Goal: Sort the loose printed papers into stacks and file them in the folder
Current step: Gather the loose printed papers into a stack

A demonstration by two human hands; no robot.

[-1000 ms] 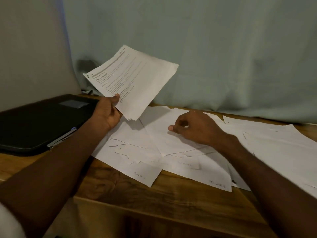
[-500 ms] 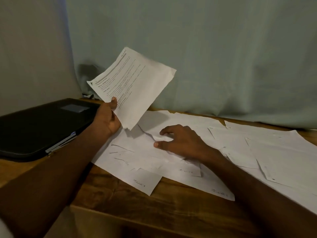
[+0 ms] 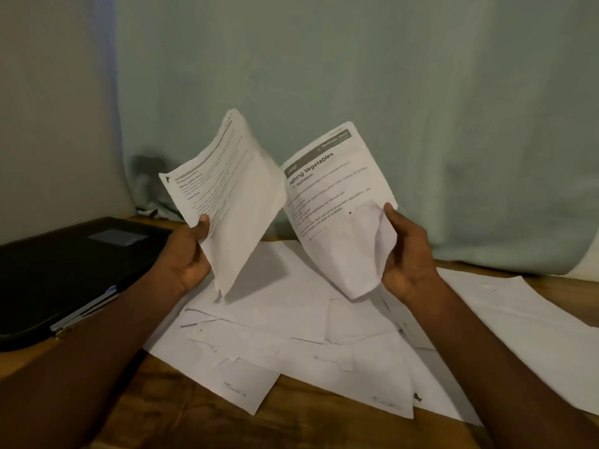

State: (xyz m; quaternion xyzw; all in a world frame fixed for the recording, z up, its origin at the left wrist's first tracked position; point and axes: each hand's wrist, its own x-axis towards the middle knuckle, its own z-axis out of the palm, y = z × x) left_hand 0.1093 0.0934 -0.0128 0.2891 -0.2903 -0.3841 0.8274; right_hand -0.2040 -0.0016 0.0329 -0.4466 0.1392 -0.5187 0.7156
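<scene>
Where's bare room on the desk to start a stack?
Bare wood lies along the near edge, between the black folder and the loose papers. The folder's closed cover is also free. Centre and right are crowded with overlapping sheets.

Wooden table, pale green curtain behind (grey wall at left)

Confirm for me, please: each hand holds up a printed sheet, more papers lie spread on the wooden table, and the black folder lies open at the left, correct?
Not quite: the head view shows the black folder closed. The left hand and right hand do each hold a printed sheet above the loose papers on the wooden table.
</scene>
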